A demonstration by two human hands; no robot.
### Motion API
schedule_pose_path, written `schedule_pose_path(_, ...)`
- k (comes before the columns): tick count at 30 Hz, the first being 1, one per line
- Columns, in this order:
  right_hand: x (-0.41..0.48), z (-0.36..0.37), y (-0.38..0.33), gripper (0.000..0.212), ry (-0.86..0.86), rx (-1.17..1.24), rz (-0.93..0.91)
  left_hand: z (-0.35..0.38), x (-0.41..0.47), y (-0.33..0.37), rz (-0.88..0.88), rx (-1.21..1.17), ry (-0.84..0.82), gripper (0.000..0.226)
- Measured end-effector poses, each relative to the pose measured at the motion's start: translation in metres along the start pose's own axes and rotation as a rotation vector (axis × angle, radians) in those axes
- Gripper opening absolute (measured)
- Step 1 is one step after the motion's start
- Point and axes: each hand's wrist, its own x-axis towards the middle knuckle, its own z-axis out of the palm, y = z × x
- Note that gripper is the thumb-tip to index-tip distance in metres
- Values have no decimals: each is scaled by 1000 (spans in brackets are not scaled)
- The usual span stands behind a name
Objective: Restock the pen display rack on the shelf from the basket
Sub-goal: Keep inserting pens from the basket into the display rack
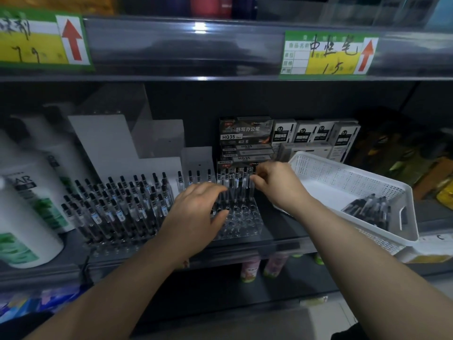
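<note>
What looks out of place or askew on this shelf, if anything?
The white basket sits skewed to the shelf edge and seems tilted, with its near corner apparently overhanging. Its loose pens are heaped in that low corner. The clear rack has mostly empty holes in its right section, which fits a restock in progress.

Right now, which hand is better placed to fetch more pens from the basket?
Right. The right hand, pinching a pen in the rack, is beside the basket; the left hand lies over the rack, farther from it.

clear rack [241, 220] half filled, white basket [355, 179] beside
</note>
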Motion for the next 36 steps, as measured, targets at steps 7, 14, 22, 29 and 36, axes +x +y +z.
schedule_pose_path(7, -2, 5, 1, 16, -32, 16, 64, -1, -2, -2, -11, -3, -5, 49)
schedule_pose_path(14, -9, -3, -1, 13, -39, 36, 73, -2, -2, -5, -50, 0, -31, 50)
schedule_pose_path(22, -41, -31, -4, 44, -60, -144, -17, -6, -1, 0, -72, -39, -46, 48)
schedule_pose_path(29, -81, -66, 16, 51, -81, -225, 20, -12, 8, 23, -29, -46, -14, 47)
schedule_pose_path(36, -115, -119, 65, 54, -9, -261, 190, 3, 39, 78, 78, -97, -15, 44)
